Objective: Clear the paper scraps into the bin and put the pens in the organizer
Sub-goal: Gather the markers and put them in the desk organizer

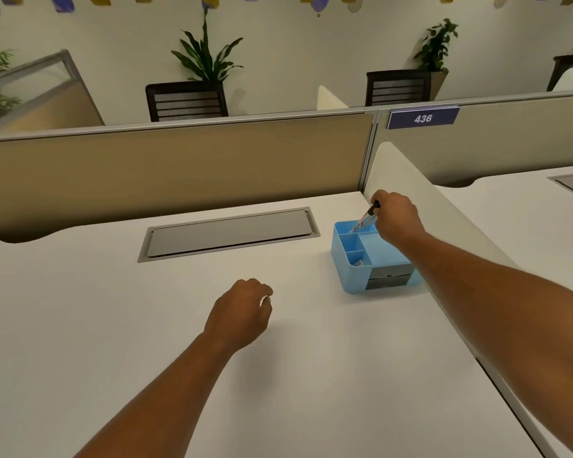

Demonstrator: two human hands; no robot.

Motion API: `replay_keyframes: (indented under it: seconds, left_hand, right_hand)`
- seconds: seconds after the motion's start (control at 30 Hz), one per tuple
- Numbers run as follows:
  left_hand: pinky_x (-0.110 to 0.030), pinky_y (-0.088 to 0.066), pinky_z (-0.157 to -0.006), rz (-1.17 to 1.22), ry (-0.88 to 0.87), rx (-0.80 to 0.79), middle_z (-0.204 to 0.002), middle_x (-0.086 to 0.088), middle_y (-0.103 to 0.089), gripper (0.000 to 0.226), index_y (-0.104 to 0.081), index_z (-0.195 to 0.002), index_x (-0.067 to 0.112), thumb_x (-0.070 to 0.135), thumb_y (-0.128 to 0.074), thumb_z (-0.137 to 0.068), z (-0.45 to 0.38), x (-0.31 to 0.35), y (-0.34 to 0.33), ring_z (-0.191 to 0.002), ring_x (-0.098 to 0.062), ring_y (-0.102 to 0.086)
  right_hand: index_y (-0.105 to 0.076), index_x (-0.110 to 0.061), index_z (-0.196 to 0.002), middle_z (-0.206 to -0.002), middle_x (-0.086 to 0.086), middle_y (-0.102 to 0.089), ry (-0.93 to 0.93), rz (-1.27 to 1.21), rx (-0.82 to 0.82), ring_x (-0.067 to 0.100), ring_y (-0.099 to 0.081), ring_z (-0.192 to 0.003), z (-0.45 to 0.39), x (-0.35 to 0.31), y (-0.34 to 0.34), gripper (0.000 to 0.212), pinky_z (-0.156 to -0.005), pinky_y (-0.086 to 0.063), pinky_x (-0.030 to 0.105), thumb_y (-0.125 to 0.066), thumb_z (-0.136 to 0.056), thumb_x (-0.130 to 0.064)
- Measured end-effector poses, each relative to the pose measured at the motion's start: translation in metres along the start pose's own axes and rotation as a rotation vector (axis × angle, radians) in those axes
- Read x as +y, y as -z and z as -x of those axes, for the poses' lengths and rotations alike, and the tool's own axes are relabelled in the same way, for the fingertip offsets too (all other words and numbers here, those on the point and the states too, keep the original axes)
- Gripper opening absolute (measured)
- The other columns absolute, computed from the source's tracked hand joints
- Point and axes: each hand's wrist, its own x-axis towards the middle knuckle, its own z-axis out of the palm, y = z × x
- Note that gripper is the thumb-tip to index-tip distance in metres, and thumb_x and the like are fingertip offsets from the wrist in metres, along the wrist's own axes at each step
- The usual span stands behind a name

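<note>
A light blue desk organizer [382, 249] with several compartments and a grey drawer front stands on the white desk [113, 325] by the right divider. My right hand [397, 218] is above its back compartment, closed around clear pens [364, 221] with dark caps. The pens slant down with their tips inside that compartment. My left hand [242, 312] hovers over the middle of the desk with its fingers curled, and something small and white shows at the fingertips; I cannot make out what it is. No bin is in view.
A grey cable hatch [228, 234] is set flush in the desk behind my left hand. A tan partition [179, 166] closes the far edge, and a white side divider [410, 180] runs along the right. Chairs and plants stand beyond.
</note>
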Motion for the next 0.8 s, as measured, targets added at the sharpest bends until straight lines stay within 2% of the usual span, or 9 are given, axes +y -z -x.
replay_keyframes:
  seconds: [0.13, 0.27, 0.43, 0.53, 0.67, 0.8]
  left_hand:
    - [-0.028, -0.048, -0.091, -0.007, 0.014, -0.007, -0.122, 0.012, -0.063, 0.031, -0.064, -0.122, 0.026, 0.029, -0.045, -0.098, -0.004, -0.004, -0.006, -0.116, -0.011, -0.054]
    - [-0.027, -0.048, -0.091, -0.010, 0.028, -0.009, -0.123, 0.013, -0.063, 0.030, -0.064, -0.122, 0.027, 0.029, -0.045, -0.099, -0.006, -0.010, -0.007, -0.117, -0.009, -0.053]
    - [-0.028, -0.048, -0.091, -0.005, 0.041, -0.010, -0.122, 0.013, -0.063, 0.029, -0.065, -0.120, 0.026, 0.029, -0.046, -0.099, -0.010, -0.017, -0.009, -0.116, -0.010, -0.054]
    - [-0.028, -0.048, -0.091, 0.005, 0.049, -0.008, -0.122, 0.012, -0.063, 0.028, -0.065, -0.120, 0.025, 0.028, -0.047, -0.098, -0.010, -0.019, -0.011, -0.116, -0.011, -0.054]
    - [-0.028, -0.049, -0.089, 0.021, 0.042, -0.006, -0.121, 0.013, -0.063, 0.027, -0.065, -0.118, 0.025, 0.028, -0.047, -0.098, -0.007, -0.014, -0.012, -0.114, -0.010, -0.054]
    - [-0.028, -0.049, -0.088, 0.030, 0.034, 0.011, -0.121, 0.013, -0.062, 0.027, -0.066, -0.117, 0.025, 0.028, -0.047, -0.098, -0.001, -0.010, -0.007, -0.114, -0.010, -0.054]
  right_hand:
    - [-0.058, -0.010, -0.115, -0.104, 0.018, -0.061, 0.059, 0.083, -0.095, 0.033, -0.060, -0.092, -0.008, -0.002, -0.017, 0.037, -0.071, -0.043, 0.032, -0.069, -0.080, -0.003]
    - [-0.056, -0.010, -0.116, -0.106, 0.015, -0.062, 0.079, 0.153, -0.152, 0.029, -0.061, -0.091, -0.009, -0.003, -0.032, 0.034, -0.075, -0.050, 0.034, -0.069, -0.084, -0.011]
    - [-0.051, -0.014, -0.122, -0.110, 0.013, -0.062, 0.078, 0.212, -0.148, 0.029, -0.064, -0.092, -0.010, -0.005, -0.039, 0.043, -0.069, -0.048, 0.032, -0.070, -0.084, -0.013]
    - [-0.048, -0.015, -0.128, -0.116, 0.014, -0.061, 0.053, 0.200, -0.158, 0.030, -0.062, -0.100, -0.009, -0.003, -0.039, 0.047, -0.079, -0.053, 0.036, -0.069, -0.085, -0.016]
    - [-0.040, -0.017, -0.138, -0.129, 0.014, -0.053, 0.016, 0.135, -0.084, 0.030, -0.054, -0.112, -0.004, 0.002, -0.038, 0.058, -0.087, -0.052, 0.039, -0.066, -0.087, -0.017]
    - [-0.039, -0.021, -0.139, -0.141, 0.013, -0.045, 0.023, 0.166, 0.070, 0.032, -0.045, -0.123, 0.009, -0.002, -0.033, 0.062, -0.095, -0.045, 0.044, -0.068, -0.084, -0.018]
